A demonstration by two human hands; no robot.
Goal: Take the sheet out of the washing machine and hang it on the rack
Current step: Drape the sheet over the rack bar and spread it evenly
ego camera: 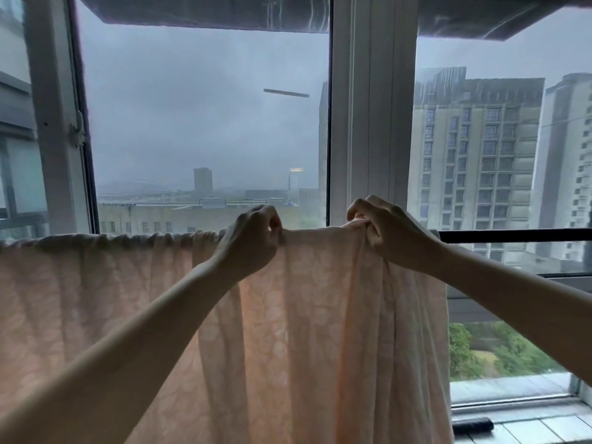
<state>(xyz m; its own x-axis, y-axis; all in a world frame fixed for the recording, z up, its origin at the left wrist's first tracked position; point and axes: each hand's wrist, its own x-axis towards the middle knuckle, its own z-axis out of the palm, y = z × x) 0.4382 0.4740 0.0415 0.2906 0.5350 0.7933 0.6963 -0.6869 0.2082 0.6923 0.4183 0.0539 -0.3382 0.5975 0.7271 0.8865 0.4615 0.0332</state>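
Both my hands are raised to the top edge of the sheet [314, 315], where it folds over the rack bar [512, 236]. My left hand [253, 240] is curled closed, thumb and fingers pinching a gather of cloth right at the fold. My right hand [389, 230] sits just to the right of it, fingers bent over and gripping a bunched bit of the same edge, lifted slightly above the line of the bar. Between the two hands the cloth is pulled fairly smooth.

Pale pink with a faint white pattern, the sheet hangs down in long folds past the bottom of my view. To the left of my hands its top edge runs crumpled along the bar to the left border. To the right, the dark bar is bare.

Beyond it stands the window [371, 123] with its white frame, grey sky and apartment blocks [474, 174] outside. On the sill at lower right lies a small dark object [472, 424].
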